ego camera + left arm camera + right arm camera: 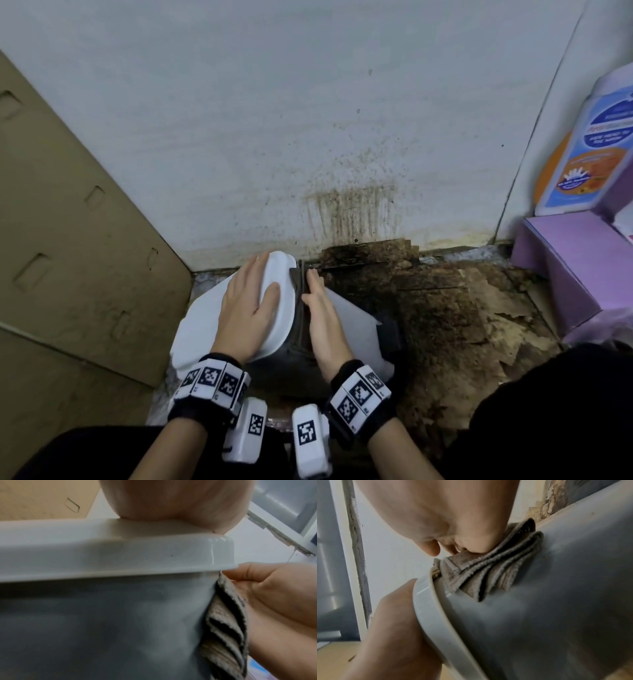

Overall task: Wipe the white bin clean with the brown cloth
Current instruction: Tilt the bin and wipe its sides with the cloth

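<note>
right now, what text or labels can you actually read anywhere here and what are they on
Nothing is clear enough to quote.
white pack on the right: print on its blue and orange labels, too blurred to read.
wrist bands: black-and-white square code patterns, no legible words.
white bin, brown cloth, cardboard: no text seen.

- The left grip [247,308] and the right grip [323,318] are left bare, as are the forearms.
- A black fabric band is worn on each wrist: the left wristband [209,385] and the right wristband [359,394].
- Each band is ringed with white blocks, on which black-and-white square codes are printed.
- A white boxy housing is fixed beneath each wrist, the left housing [247,431] and the right housing [310,442]; one square code is carried on each.
- Black clothing [548,421] is seen at the lower corners.
</note>
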